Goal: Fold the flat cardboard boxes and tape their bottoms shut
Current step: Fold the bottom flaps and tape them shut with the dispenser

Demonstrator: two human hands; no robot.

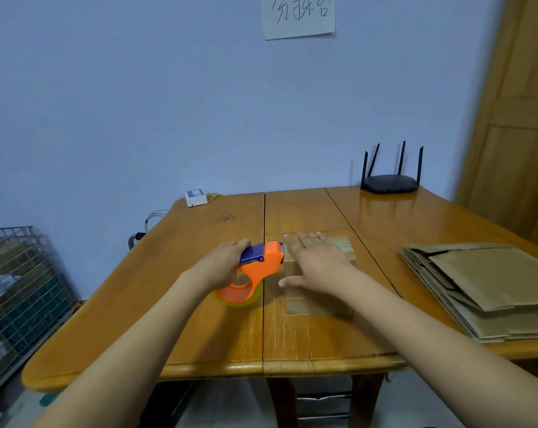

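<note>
A small folded cardboard box (345, 249) stands on the wooden table (199, 236), a strip of clear tape running down its near side. My right hand (318, 262) lies flat on top of the box with fingers straight and spread. My left hand (223, 265) grips an orange and blue tape dispenser (258, 267) whose front end touches the box's left top edge. A roll of clear tape sits in the dispenser's lower ring.
A stack of flat cardboard boxes (484, 285) lies at the table's right edge. A black router (390, 182) stands at the back right, a small white box (196, 197) at the back left. A wire basket (17, 291) stands on the floor to the left.
</note>
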